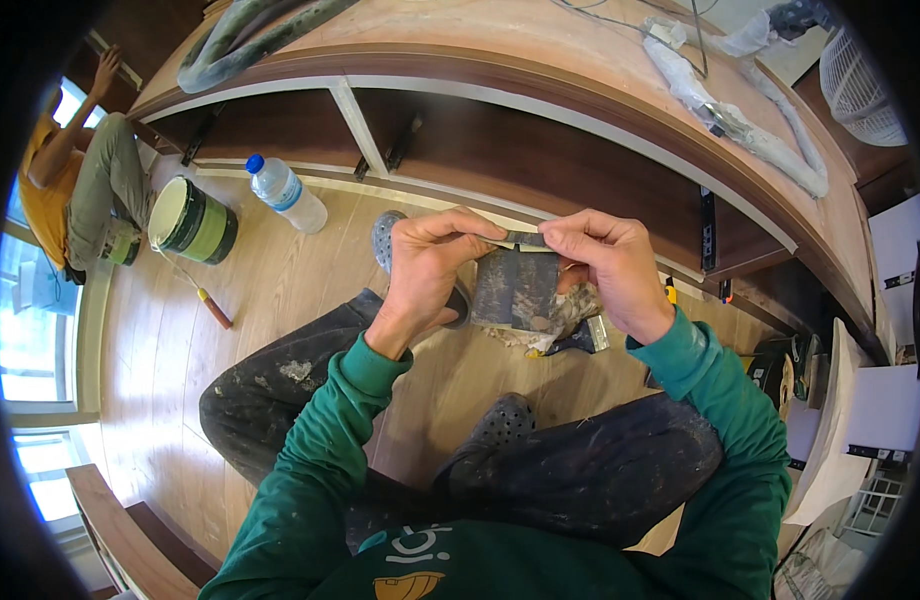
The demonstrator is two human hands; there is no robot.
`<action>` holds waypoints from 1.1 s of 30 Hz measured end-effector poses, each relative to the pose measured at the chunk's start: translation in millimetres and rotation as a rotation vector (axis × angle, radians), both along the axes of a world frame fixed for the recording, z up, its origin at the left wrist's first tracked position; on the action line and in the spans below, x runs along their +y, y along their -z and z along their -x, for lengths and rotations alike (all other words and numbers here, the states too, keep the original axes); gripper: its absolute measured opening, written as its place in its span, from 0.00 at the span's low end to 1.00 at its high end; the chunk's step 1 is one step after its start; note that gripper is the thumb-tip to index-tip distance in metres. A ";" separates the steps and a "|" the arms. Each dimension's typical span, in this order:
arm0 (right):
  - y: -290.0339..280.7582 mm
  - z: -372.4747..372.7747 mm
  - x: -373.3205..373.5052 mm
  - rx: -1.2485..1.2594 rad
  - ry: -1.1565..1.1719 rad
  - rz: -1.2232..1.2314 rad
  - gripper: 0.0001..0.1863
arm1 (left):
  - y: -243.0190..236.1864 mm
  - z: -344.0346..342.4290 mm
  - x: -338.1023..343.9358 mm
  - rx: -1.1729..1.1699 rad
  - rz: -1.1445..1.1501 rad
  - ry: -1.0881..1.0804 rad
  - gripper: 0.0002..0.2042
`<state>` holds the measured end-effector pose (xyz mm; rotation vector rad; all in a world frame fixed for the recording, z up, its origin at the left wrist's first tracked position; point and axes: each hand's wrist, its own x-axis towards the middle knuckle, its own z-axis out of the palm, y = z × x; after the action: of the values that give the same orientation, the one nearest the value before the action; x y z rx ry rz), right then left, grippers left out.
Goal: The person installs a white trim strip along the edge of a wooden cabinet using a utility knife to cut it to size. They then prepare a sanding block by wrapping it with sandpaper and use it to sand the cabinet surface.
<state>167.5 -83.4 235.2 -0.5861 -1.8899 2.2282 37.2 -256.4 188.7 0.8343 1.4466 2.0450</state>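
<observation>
Between my hands is a dark grey, worn-looking flat sheet (512,290) with pale stains, perhaps sandpaper. Along its far edge runs a narrow dark strip (526,239); I cannot tell whether it is a fold of the sheet or a separate piece. My left hand (430,258) pinches the strip's left end between thumb and fingers. At the other end my right hand (608,262) pinches it the same way. Underneath, on the floor, lies a crumpled stained cloth (578,305), partly hidden by the sheet and my right hand.
A long wooden cabinet frame (580,150) with open bays spans the far side. On the wood floor (160,420) stand a water bottle (290,195) and a green bucket (200,222), near a wooden-handled tool (215,308). Another person (110,180) sits at the far left. My crossed legs flank the work.
</observation>
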 end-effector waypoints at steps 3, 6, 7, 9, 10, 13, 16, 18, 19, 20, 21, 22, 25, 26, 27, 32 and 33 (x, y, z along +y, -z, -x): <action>0.5 1.2 -3.8 0.007 0.035 0.008 0.09 | -5.3 -2.2 -0.6 -0.048 0.072 -0.003 0.05; -1.4 1.0 -5.8 0.004 0.036 0.006 0.08 | -6.1 3.6 -6.3 -0.307 0.041 0.127 0.05; -0.9 0.9 -6.0 -0.005 0.038 -0.018 0.08 | -10.8 3.3 -5.0 -0.304 0.102 0.107 0.06; 0.9 0.7 -6.2 -0.021 0.040 -0.065 0.07 | -25.0 0.4 0.3 -0.298 0.224 0.066 0.08; 2.4 0.7 -5.7 -0.025 0.036 -0.075 0.07 | -25.7 -0.5 2.6 -0.270 0.255 0.086 0.07; 5.8 0.3 -3.4 -0.037 0.025 -0.066 0.08 | -26.7 -1.5 6.6 -0.228 0.295 0.128 0.07; 4.1 1.4 -3.9 -0.070 -0.009 0.042 0.10 | -26.7 0.0 5.7 -0.287 0.254 0.144 0.06; 3.1 0.2 -1.8 -0.122 -0.061 0.136 0.11 | -26.6 0.0 5.2 -0.346 0.254 0.159 0.06; 3.2 0.7 -1.3 -0.179 -0.084 0.188 0.11 | -26.1 1.1 3.6 -0.323 0.271 0.163 0.06; 3.0 0.0 -0.6 -0.235 -0.114 0.241 0.12 | -25.8 1.8 2.1 -0.298 0.291 0.162 0.05; 3.6 -0.3 -0.6 -0.292 -0.145 0.292 0.12 | -25.8 2.2 -0.1 -0.274 0.312 0.160 0.05; 6.5 -0.2 -1.1 -0.279 -0.157 0.272 0.12 | -25.5 2.5 -1.9 -0.242 0.316 0.174 0.05; 14.8 0.5 -3.8 -0.257 -0.203 0.177 0.09 | -23.0 0.4 -9.2 -0.188 0.313 0.202 0.04; 15.3 1.0 -6.7 -0.238 -0.201 0.142 0.08 | -19.8 1.0 -11.0 -0.193 0.302 0.204 0.04; 15.7 0.8 -11.2 -0.219 -0.196 0.107 0.08 | -15.9 1.6 -13.5 -0.198 0.291 0.210 0.04; 23.3 -6.3 -14.1 -0.116 -0.136 -0.543 0.13 | 2.0 -9.7 4.0 0.096 0.430 0.105 0.08; 41.7 -4.7 -10.5 -0.050 -0.068 -0.629 0.15 | -2.2 -15.2 6.3 0.160 0.476 0.089 0.10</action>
<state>172.2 -93.9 193.6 -0.4683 -2.4868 1.5114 52.4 -250.1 191.0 0.8491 1.8464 1.4999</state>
